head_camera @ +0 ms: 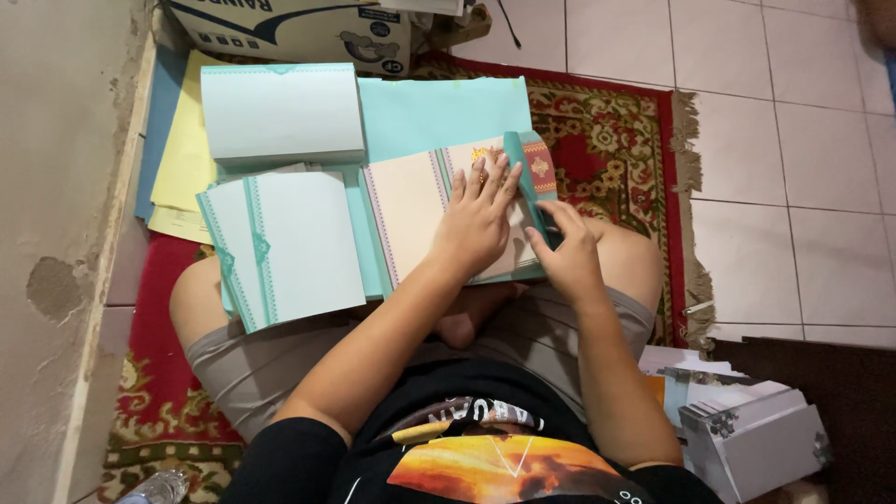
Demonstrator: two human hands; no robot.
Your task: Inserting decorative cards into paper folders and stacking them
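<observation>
Underneath everything, a red patterned rug (616, 140) covers the tiled floor (793, 168), with a cardboard box (299, 33) at its far edge. Stacks of teal-and-cream folded cards (280, 243) rest across the person's lap. The open card (411, 210) looks light, thin and easily creased, best held by its edges. The left hand (478, 219) presses flat, fingers spread; the right hand (565, 252) pinches the card's teal flap (523, 173).

Tiled floor (793, 140) carries patterned rug (616, 140) (red), cardboard box (299, 33).
</observation>
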